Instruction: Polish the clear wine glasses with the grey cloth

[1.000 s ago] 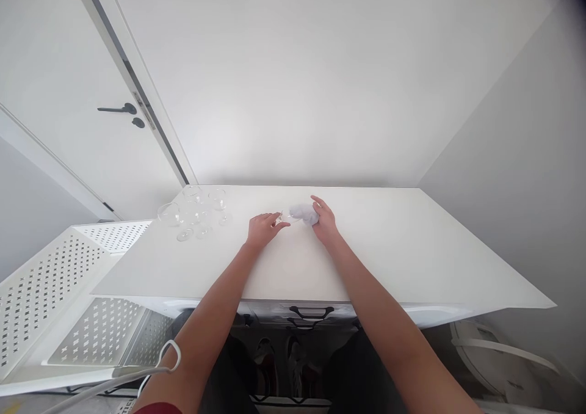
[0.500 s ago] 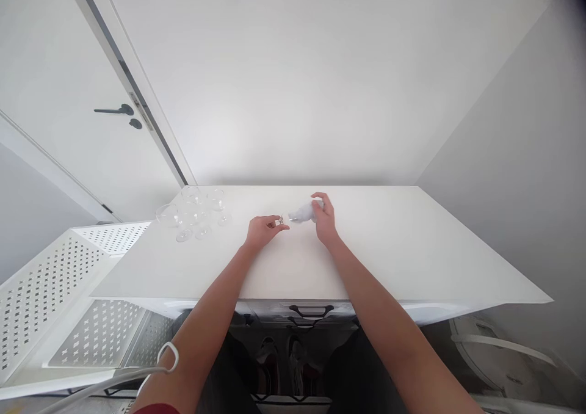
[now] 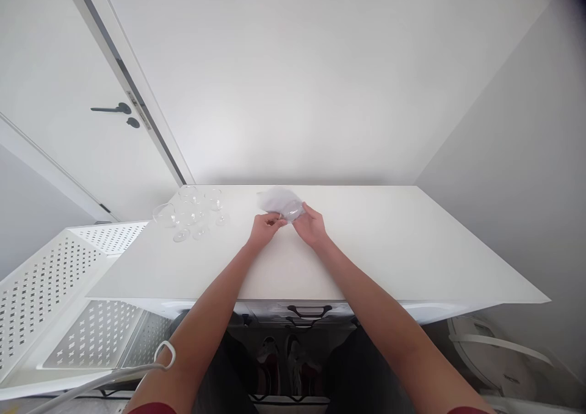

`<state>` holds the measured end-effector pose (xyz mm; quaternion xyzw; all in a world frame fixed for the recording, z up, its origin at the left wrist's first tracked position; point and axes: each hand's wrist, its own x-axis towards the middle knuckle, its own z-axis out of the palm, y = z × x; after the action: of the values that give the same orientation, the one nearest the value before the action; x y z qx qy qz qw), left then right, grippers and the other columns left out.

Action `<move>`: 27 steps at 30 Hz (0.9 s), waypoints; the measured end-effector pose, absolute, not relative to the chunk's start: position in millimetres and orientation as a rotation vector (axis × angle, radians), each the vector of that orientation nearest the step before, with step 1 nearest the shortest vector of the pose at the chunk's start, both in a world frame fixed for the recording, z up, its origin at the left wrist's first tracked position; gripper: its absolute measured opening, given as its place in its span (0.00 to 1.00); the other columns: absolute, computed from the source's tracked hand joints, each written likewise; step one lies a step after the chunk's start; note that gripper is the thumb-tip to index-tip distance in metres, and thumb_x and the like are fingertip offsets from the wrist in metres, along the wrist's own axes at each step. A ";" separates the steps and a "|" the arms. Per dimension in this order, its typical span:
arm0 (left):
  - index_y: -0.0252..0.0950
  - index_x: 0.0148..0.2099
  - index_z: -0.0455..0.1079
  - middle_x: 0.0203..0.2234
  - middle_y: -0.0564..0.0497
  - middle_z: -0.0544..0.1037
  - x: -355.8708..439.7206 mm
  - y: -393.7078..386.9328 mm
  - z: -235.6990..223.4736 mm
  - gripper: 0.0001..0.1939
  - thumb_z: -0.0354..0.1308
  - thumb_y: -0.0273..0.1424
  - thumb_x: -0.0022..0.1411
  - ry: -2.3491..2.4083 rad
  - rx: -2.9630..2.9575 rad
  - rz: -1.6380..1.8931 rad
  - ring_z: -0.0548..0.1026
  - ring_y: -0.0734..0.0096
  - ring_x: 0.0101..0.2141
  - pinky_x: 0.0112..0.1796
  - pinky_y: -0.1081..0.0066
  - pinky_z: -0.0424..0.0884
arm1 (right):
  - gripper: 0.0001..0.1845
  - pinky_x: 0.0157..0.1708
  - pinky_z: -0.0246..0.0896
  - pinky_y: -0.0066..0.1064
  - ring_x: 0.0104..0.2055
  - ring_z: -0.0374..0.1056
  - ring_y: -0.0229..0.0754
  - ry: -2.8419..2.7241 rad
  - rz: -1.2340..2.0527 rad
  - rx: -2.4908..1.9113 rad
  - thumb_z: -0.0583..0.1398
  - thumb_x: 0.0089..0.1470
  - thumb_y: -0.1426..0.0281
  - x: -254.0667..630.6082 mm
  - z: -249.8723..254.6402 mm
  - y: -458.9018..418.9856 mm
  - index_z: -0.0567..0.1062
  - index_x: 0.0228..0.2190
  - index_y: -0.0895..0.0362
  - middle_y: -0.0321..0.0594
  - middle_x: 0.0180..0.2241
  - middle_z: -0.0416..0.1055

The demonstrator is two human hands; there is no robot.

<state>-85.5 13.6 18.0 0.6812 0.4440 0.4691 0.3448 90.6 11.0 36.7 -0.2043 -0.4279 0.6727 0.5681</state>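
A clear stemmed glass [image 3: 292,210] lies tilted between my hands, just above the white countertop [image 3: 394,255]. My left hand [image 3: 264,229] is closed in a pinch at its stem or foot end; the fingers cover most of that part. Around the rounded bowl, my right hand [image 3: 312,225] is curled, with its fingertips partly hidden. A thin whitish translucent sheet [image 3: 274,198] spreads behind the bowl and toward the left, touching it. I cannot tell whether it is film, foam or cloth.
Several clear stemmed glasses [image 3: 190,212] stand grouped at the counter's left end. Left of the counter is a white perforated rack [image 3: 46,279]. A white looped cable or tube [image 3: 165,354] passes by my left forearm. Drawers with dark handles [image 3: 310,311] are below the front edge.
My right hand has moved left, close to my left hand. The whitish sheet, bunched around the bowl before, is now spread out to the left, and the clear bowl shows.
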 end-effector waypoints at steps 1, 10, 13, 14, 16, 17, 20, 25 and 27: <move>0.35 0.25 0.68 0.18 0.57 0.58 -86.6 13.2 20.3 0.22 0.64 0.49 0.59 1.143 1.712 1.223 0.53 0.76 0.22 0.25 0.70 0.51 | 0.21 0.52 0.67 0.47 0.56 0.69 0.54 -1.000 1.553 -0.475 0.56 0.63 0.54 92.1 37.6 11.0 0.79 0.45 0.54 0.45 0.50 0.77; 0.35 0.22 0.61 0.19 0.56 0.55 -91.6 11.0 23.6 0.25 0.62 0.48 0.61 1.071 1.635 1.217 0.51 0.77 0.23 0.25 0.70 0.48 | 0.17 0.54 0.64 0.43 0.58 0.66 0.51 -0.992 1.361 -0.581 0.60 0.60 0.54 100.4 35.9 14.7 0.80 0.42 0.50 0.41 0.54 0.74; 0.34 0.22 0.65 0.19 0.56 0.54 -92.3 11.3 20.3 0.24 0.65 0.48 0.58 1.063 1.714 1.115 0.50 0.77 0.24 0.26 0.70 0.46 | 0.17 0.47 0.66 0.40 0.50 0.70 0.49 -1.071 1.472 -0.591 0.66 0.55 0.61 109.9 34.8 16.4 0.77 0.47 0.47 0.40 0.49 0.76; 0.34 0.23 0.67 0.19 0.56 0.54 -93.6 11.6 19.3 0.23 0.65 0.48 0.57 1.082 1.738 1.100 0.50 0.77 0.24 0.26 0.70 0.46 | 0.19 0.46 0.67 0.40 0.49 0.71 0.48 -1.125 1.538 -0.589 0.66 0.55 0.61 113.9 34.8 16.8 0.77 0.49 0.48 0.41 0.48 0.76; 0.34 0.26 0.72 0.18 0.57 0.55 -97.5 12.6 17.7 0.21 0.66 0.48 0.56 1.139 1.787 1.087 0.50 0.77 0.24 0.26 0.71 0.47 | 0.19 0.45 0.67 0.41 0.48 0.71 0.49 -1.226 1.638 -0.607 0.65 0.56 0.61 122.0 34.1 17.8 0.77 0.50 0.49 0.43 0.47 0.77; 0.34 0.28 0.75 0.18 0.57 0.56 -99.9 13.1 17.0 0.20 0.66 0.48 0.56 1.167 1.823 1.078 0.51 0.76 0.23 0.26 0.71 0.48 | 0.19 0.46 0.68 0.41 0.48 0.72 0.49 -1.272 1.668 -0.626 0.65 0.56 0.62 125.6 33.2 18.7 0.77 0.49 0.50 0.44 0.46 0.77; 0.35 0.27 0.76 0.17 0.57 0.58 -106.0 14.8 14.6 0.19 0.66 0.48 0.56 1.229 2.013 1.000 0.53 0.76 0.23 0.27 0.71 0.51 | 0.21 0.46 0.70 0.43 0.48 0.72 0.49 -1.410 1.746 -0.712 0.67 0.52 0.66 134.1 27.0 23.6 0.77 0.49 0.51 0.44 0.45 0.78; 0.36 0.24 0.74 0.16 0.57 0.61 -106.3 17.4 12.0 0.18 0.66 0.45 0.56 1.296 2.251 0.916 0.54 0.75 0.23 0.28 0.70 0.52 | 0.20 0.44 0.72 0.45 0.46 0.73 0.51 -1.561 1.755 -0.811 0.68 0.48 0.68 136.8 18.1 31.0 0.80 0.46 0.54 0.44 0.42 0.79; 0.36 0.24 0.73 0.16 0.57 0.59 -105.4 17.0 12.6 0.17 0.64 0.42 0.56 1.264 2.216 0.911 0.53 0.76 0.23 0.28 0.70 0.51 | 0.14 0.47 0.71 0.45 0.47 0.73 0.51 -1.644 1.556 -0.765 0.66 0.50 0.68 135.3 20.1 30.4 0.82 0.41 0.54 0.43 0.42 0.79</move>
<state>-105.4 17.0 12.6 0.7989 0.4559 0.3283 0.2147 135.3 30.4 20.1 -0.2978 -0.6399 0.6057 0.3673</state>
